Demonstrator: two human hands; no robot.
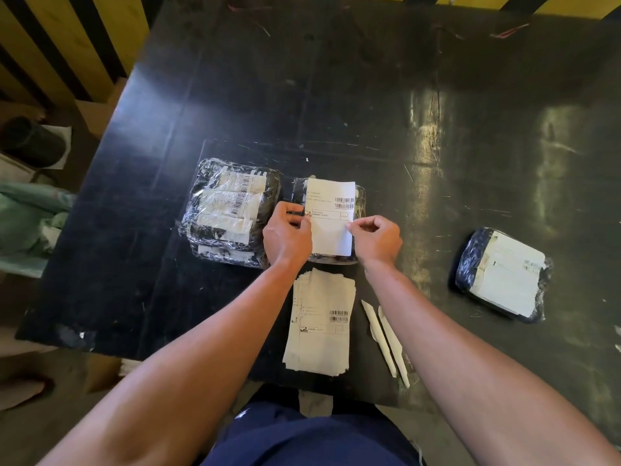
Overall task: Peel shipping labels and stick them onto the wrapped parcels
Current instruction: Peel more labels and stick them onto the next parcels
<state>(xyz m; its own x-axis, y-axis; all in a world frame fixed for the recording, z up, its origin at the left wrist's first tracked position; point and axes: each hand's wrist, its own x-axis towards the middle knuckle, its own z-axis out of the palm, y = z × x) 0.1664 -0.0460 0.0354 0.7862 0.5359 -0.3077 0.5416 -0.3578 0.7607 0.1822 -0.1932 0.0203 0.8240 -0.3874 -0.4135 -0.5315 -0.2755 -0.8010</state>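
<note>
Over middle parcel [359, 196]: label [331, 216] pinched between left hand [285, 235] and right hand [378, 238].

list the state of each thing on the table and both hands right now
label: held over the middle parcel, pinched at both side edges
middle parcel: under the held label
left parcels: stacked, no shipping label on top
right parcel: labelled, set apart
label stack: lying flat at the near edge
backing strips: peeled off, loose
left hand: pinching label
right hand: pinching label
</note>
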